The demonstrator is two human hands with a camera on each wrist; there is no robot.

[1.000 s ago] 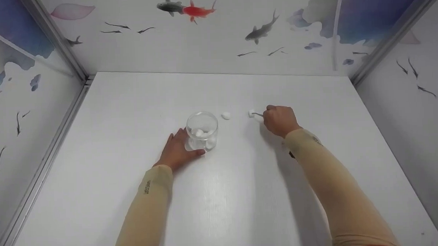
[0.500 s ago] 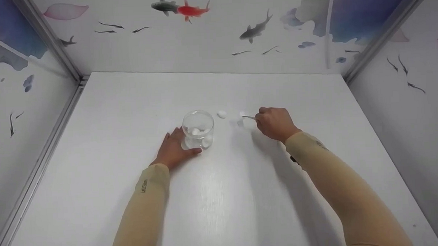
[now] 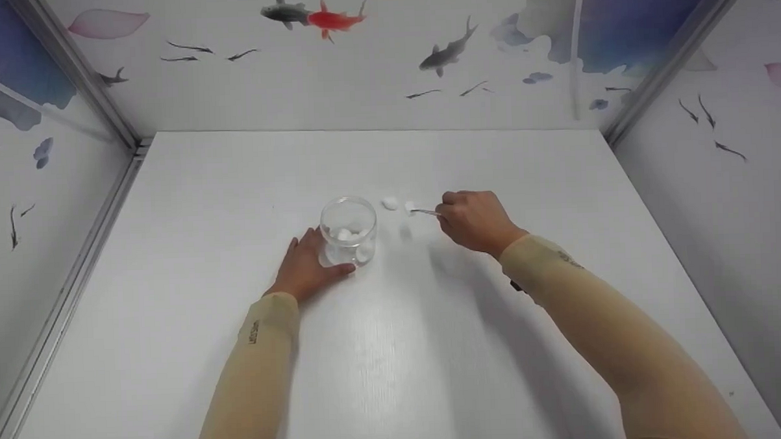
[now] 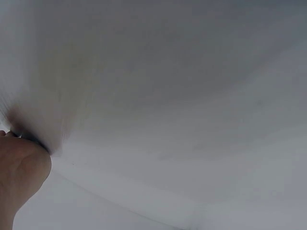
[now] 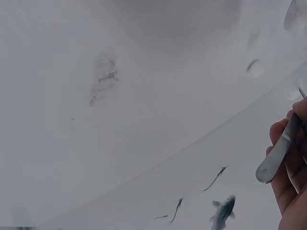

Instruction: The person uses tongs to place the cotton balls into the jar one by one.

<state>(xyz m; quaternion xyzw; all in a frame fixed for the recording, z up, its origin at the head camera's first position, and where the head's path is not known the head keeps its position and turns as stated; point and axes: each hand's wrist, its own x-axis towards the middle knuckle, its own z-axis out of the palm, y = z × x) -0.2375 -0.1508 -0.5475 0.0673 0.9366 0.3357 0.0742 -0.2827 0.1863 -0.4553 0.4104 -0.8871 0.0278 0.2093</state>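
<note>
In the head view my left hand point(image 3: 301, 268) holds a clear round jar point(image 3: 348, 219) at its lower left, thumb in front and fingers behind. Several white cotton balls point(image 3: 345, 235) lie inside the jar. My right hand point(image 3: 478, 219) pinches metal tweezers point(image 3: 426, 212), whose tips point left at a white cotton ball point(image 3: 410, 208), held above the table. Another cotton ball point(image 3: 389, 203) lies just right of the jar. The right wrist view shows the flat end of the tweezers point(image 5: 276, 163) sticking out from the curled fingers. Only part of the left hand point(image 4: 24, 167) appears in its wrist view.
A white table point(image 3: 233, 179) carries everything. Panels printed with fish stand at the back point(image 3: 347, 84) and along both sides, with metal corner posts point(image 3: 677, 60). A grey smudge point(image 5: 105, 76) marks the surface in the right wrist view.
My right hand has moved left with the tweezers and the cotton ball, off the table and closer to the jar. The left hand stays at the jar. The head view has shifted slightly.
</note>
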